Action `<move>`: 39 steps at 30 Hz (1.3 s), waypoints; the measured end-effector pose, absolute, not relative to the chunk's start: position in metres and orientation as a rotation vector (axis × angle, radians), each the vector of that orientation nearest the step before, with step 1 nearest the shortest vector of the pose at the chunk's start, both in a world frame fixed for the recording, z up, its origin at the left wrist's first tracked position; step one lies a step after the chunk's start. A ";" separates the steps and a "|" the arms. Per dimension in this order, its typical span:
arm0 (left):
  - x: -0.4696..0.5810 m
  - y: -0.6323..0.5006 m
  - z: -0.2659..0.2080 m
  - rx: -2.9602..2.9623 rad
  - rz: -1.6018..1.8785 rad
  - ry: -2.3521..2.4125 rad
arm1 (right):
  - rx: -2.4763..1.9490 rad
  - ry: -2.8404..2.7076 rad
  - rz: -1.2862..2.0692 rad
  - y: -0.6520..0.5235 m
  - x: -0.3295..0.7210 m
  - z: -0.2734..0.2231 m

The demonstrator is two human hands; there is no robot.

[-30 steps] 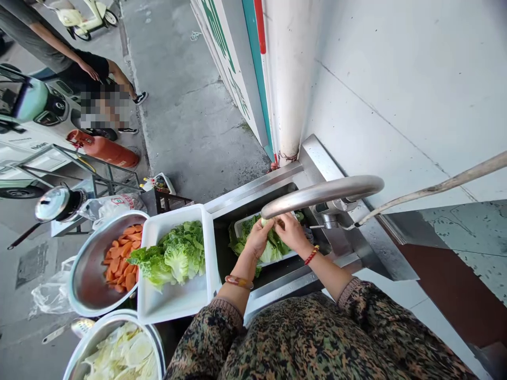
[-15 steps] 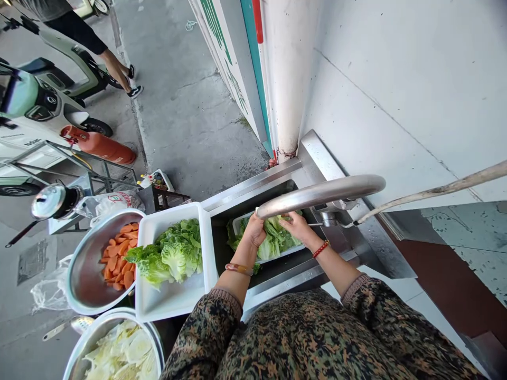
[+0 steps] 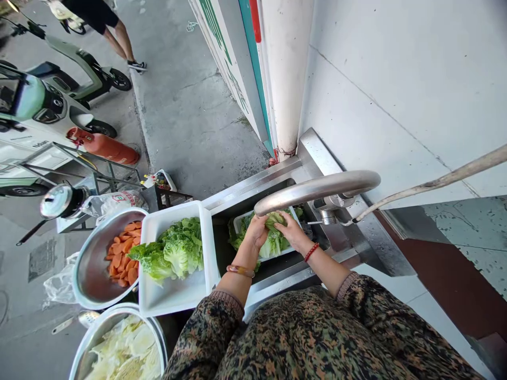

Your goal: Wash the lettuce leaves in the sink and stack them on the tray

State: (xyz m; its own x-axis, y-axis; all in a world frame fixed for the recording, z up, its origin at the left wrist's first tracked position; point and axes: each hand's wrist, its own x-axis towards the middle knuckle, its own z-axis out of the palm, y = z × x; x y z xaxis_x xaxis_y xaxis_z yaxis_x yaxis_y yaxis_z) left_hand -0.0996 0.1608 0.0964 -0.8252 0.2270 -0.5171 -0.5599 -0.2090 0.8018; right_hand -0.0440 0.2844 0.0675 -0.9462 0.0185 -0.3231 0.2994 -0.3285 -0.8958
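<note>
Both of my hands are under the curved metal faucet, over a white basin standing inside the steel sink. My left hand is closed around the left side of a green lettuce leaf; the faucet's end partly covers its fingers. My right hand grips the same leaf from the right, thumb toward the middle. More wet lettuce lies in the basin below. To the left, a white tub holds a pile of lettuce.
A steel bowl of carrot slices and a bowl of pale cut cabbage stand left of the tub. A pipe rises behind the sink. Beyond are a red gas cylinder, scooters and a person's legs.
My right hand has moved left, closer to my left hand, and a lettuce leaf is now gathered between them. The person in the background has shifted, and the view has moved slightly.
</note>
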 end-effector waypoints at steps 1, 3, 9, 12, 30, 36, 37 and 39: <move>-0.098 0.158 0.098 -0.381 2.081 1.561 | 0.377 1.681 -2.383 0.289 -0.045 0.066; -0.099 0.150 0.100 -0.347 2.092 1.592 | 0.273 1.635 -2.342 0.301 -0.046 0.063; -0.097 0.130 0.092 -0.248 1.793 2.100 | 0.421 1.977 -2.014 0.320 -0.038 0.034; -0.085 0.124 0.107 -0.113 1.759 2.218 | 0.531 1.968 -1.915 0.310 -0.025 0.010; -0.039 -0.088 0.207 0.795 -0.092 2.679 | 0.183 2.532 -1.101 0.328 -0.032 -0.033; -0.039 -0.072 0.211 0.629 0.131 2.843 | 0.121 2.595 -1.164 0.299 -0.044 -0.035; -0.041 -0.061 0.216 0.596 0.227 2.898 | 0.083 2.611 -1.199 0.292 -0.051 -0.035; -0.043 -0.036 0.224 0.532 0.504 2.970 | 0.025 2.619 -1.252 0.280 -0.067 -0.038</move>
State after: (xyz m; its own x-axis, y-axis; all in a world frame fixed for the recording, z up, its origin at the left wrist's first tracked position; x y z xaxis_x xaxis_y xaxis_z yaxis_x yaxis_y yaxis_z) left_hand -0.0427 -0.0364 0.2244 -0.9362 0.3507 -0.0228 0.3236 0.8855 0.3335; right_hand -0.0668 0.2796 -0.0377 -0.9716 -0.0867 -0.2201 0.1168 0.6331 -0.7652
